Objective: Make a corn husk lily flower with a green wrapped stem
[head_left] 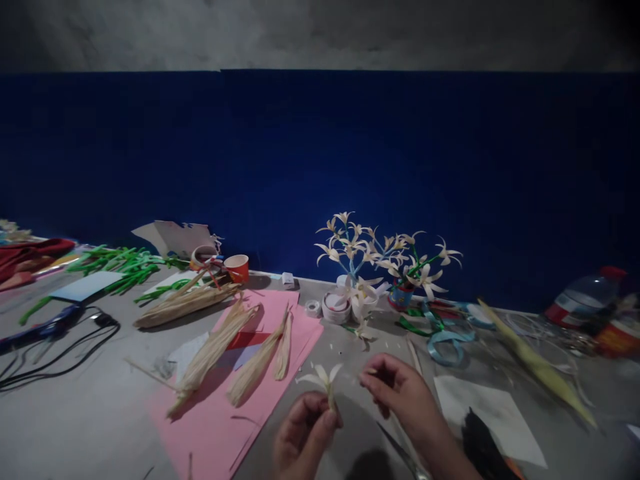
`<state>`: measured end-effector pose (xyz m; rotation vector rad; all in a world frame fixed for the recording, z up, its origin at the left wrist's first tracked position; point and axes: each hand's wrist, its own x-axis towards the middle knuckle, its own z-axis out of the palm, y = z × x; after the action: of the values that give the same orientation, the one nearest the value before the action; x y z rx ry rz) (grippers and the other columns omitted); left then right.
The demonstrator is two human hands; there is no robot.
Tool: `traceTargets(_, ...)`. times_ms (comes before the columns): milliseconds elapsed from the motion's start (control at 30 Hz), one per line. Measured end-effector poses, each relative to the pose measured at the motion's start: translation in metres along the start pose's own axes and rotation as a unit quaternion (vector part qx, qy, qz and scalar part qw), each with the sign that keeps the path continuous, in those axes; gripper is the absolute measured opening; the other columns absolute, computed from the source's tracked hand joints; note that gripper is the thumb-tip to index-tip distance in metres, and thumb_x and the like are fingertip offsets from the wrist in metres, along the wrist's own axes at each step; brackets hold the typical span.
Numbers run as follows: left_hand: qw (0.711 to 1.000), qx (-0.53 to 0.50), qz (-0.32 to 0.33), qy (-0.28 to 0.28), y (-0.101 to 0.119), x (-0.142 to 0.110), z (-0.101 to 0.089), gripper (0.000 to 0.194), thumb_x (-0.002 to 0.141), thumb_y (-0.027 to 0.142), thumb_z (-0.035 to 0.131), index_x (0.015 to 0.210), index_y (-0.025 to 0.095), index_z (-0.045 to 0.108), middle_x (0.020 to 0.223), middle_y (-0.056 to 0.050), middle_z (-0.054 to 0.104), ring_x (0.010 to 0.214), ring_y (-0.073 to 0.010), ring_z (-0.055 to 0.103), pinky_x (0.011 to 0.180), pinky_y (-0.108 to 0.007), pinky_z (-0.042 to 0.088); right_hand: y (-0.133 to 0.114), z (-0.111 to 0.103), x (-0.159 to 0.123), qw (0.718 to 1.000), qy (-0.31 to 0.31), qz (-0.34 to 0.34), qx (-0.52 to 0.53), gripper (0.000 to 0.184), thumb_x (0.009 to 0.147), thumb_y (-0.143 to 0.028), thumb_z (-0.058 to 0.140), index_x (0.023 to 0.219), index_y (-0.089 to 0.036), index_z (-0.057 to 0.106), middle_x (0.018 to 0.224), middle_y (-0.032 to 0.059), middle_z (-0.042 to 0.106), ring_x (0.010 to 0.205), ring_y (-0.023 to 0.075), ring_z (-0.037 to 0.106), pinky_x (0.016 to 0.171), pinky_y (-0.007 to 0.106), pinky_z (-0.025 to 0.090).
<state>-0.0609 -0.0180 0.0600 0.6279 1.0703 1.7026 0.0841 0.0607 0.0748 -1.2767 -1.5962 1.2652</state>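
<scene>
Cream-white flower with slender pointed petals stands upright in the left hand, low near the centre of the view. Behind everything stretches a dark blue wall panel, and before it a grey tabletop. Overlapping pink paper sheets lie left of the hands, with dry straw-coloured husk bundles on top. Toward the panel, a cluster of cream flowers on blue and green stems rises from small containers. To the right lies a white paper sheet, partly covered by a black object too blurred to identify. The left hand pinches the flower's base between thumb and fingers; just beside it, well above the tabletop, the right hand is drawn narrow, thumb and fingertips meeting on a small pale sliver. A pointed metal tool lies partly hidden by the right forearm. Beyond the pink sheets stand an orange paper cup and, smaller, a white tape roll.
</scene>
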Motion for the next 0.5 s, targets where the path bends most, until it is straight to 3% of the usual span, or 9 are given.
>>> traceTargets(133,0.998,0.011,-0.021,-0.054,0.0,-0.005,0.02,0.033,0.063,0.046,0.084,0.064,0.018,0.067,0.061,0.001,0.062,0.065,-0.014,0.053,0.065,-0.023,0.04,-0.01,-0.019,-0.041,0.997,0.017,0.004,0.079,0.036,0.073,-0.052,0.07,0.075,-0.017,0.063,0.065,-0.0047,0.054,0.05,0.0077,0.042,0.045,0.019,0.034)
traceTargets(300,0.993,0.009,-0.052,-0.106,-0.004,-0.014,0.04,0.032,0.064,0.045,0.084,0.064,0.017,0.067,0.06,0.001,0.062,0.063,-0.0129,0.051,0.062,-0.023,0.039,-0.02,-0.033,-0.062,0.986,0.048,0.026,0.158,0.039,0.067,-0.052,0.078,0.073,-0.016,0.065,0.065,-0.0042,0.056,0.048,0.006,0.041,0.044,0.018,0.031)
traceTargets(433,0.99,0.001,-0.079,-0.113,-0.009,-0.02,0.047,0.034,0.061,0.045,0.085,0.063,0.017,0.067,0.06,0.002,0.061,0.062,-0.0123,0.05,0.062,-0.022,0.038,-0.025,-0.04,-0.07,0.985,0.061,0.051,0.15,0.036,0.068,-0.05,0.078,0.072,-0.017,0.065,0.061,-0.0054,0.055,0.047,0.0058,0.039,0.045,0.017,0.03)
traceTargets(500,0.989,0.008,-0.083,-0.121,-0.01,-0.021,0.049,0.035,0.06,0.046,0.085,0.064,0.016,0.066,0.06,0.002,0.062,0.062,-0.0126,0.05,0.062,-0.023,0.038,-0.027,-0.042,-0.075,0.99,0.075,0.019,0.12,0.028,0.071,-0.045,0.075,0.071,-0.019,0.065,0.061,-0.0049,0.055,0.05,0.0084,0.043,0.047,0.019,0.034)
